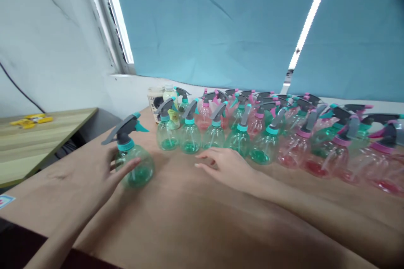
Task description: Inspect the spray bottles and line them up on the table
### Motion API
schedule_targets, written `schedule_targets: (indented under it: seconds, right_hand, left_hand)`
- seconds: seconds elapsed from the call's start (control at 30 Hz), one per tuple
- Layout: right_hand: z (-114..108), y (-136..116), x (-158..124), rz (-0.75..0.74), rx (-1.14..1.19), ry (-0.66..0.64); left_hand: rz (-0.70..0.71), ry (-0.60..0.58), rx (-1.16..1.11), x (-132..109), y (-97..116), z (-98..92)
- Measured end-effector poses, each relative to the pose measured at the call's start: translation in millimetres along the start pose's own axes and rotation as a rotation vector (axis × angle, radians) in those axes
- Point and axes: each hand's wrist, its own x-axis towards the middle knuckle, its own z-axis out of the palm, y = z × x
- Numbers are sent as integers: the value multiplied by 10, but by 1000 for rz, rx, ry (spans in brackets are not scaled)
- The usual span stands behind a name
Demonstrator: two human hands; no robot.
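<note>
On the left of the table, my left hand [115, 172] is wrapped round the body of a clear green spray bottle [142, 168] with a grey and teal trigger head. The bottle stands upright, apart from the others. My right hand [225, 166] reaches over the table's middle, fingers slightly bent and apart, with nothing visible in them. Just behind it stand several more green bottles, among them one spray bottle [191, 136] with a teal collar. Pink spray bottles [293, 147] with grey and pink heads continue the front row to the right.
A printed cup [154, 103] and a pale capped bottle [170, 92] stand at the back left. Further spray bottles crowd behind the front row, along the wall. Yellow items [31, 120] lie on a separate wooden table [59, 134]. A blue curtain [221, 25] covers the window.
</note>
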Motion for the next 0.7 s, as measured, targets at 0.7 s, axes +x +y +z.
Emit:
schedule_targets:
  seconds: [0.7]
  right_hand:
    - [457,-454,1315,220,239,73]
  left_hand:
    - [83,-78,-42,870,-248,99]
